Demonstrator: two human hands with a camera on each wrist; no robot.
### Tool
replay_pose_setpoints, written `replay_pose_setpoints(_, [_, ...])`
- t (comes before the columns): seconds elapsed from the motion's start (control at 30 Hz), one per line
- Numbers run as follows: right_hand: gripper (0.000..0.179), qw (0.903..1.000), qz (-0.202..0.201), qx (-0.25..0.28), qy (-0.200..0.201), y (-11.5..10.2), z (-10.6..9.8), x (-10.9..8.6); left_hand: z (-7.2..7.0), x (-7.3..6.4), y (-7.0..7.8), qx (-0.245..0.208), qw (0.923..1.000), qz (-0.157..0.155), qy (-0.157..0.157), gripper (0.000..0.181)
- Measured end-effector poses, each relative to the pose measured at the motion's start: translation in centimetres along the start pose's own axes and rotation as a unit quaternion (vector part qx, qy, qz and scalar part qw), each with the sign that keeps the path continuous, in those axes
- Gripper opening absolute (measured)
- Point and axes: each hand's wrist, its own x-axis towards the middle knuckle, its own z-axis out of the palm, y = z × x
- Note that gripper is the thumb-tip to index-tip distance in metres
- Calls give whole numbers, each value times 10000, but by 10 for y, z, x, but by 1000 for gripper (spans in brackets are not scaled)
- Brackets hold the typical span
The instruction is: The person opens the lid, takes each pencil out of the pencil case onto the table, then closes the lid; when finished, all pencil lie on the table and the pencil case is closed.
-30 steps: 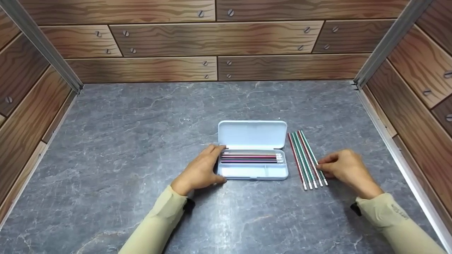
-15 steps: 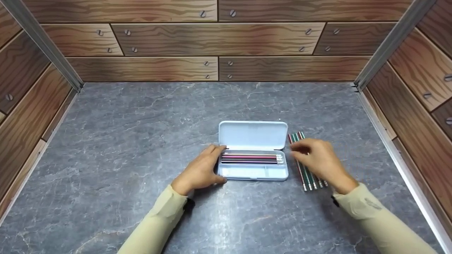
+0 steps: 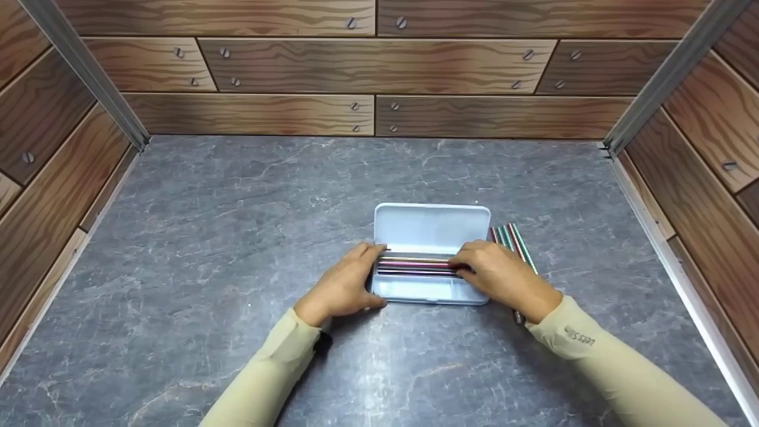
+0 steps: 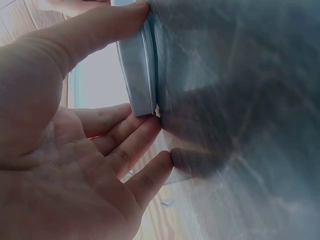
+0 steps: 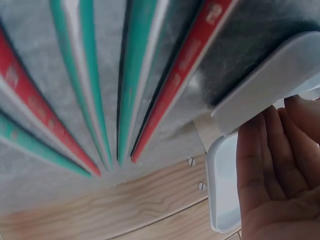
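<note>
A light-blue pencil case (image 3: 415, 290) lies with its lid (image 3: 433, 228) raised. Dark, pink and purple pencils (image 3: 412, 267) lie side by side in its rear compartment. My left hand (image 3: 344, 284) holds the case's left end, thumb at the front corner and fingers at the back; the left wrist view shows thumb and fingertips on its edges. My right hand (image 3: 504, 273) reaches over the right wall, thumb and fingers at the pencils' eraser ends. Its fingertips are hidden inside the case (image 5: 270, 80) in the right wrist view, so I cannot tell if they pinch the pencils.
Several red-and-white and green-and-white striped pencils (image 3: 514, 237) lie in a row right of the case, partly under my right forearm. In the right wrist view these striped pencils (image 5: 135, 75) fan out close below the wrist. Wood-pattern walls (image 3: 373, 65) enclose the grey marbled table (image 3: 237, 207).
My right hand has left the striped pencils and moved left to the eraser ends inside the case. My left hand has stayed at the case's left end.
</note>
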Motion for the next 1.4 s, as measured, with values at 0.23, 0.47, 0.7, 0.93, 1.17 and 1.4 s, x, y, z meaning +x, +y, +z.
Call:
replay_pose_setpoints(0.23, [17, 9991, -271, -218, -222, 0, -4, 6, -1, 2, 0, 37, 9999, 85, 44, 104])
replay_pose_setpoints(0.47, [11, 9974, -395, -596, -59, -4, -3, 8, 0, 3, 1, 52, 10000, 41, 14, 104])
replay_pose_setpoints(0.7, [10, 9964, -487, -687, 137, -6, -2, 9, -3, 4, 0, 53, 10000, 53, 57, 103])
replay_pose_setpoints(0.93, [9, 9953, -645, -723, 73, -3, 0, 9, -1, 3, -1, 86, 10000, 38, 4, 103])
replay_pose_setpoints(1.17, [15, 9962, -782, -365, -118, 0, -2, 9, -1, 2, -1, 79, 10000, 21, 19, 105])
replay_pose_setpoints(1.4, [6, 9943, -622, -812, -291, -5, -4, 12, 0, 0, 0, 8, 10000, -11, 16, 105])
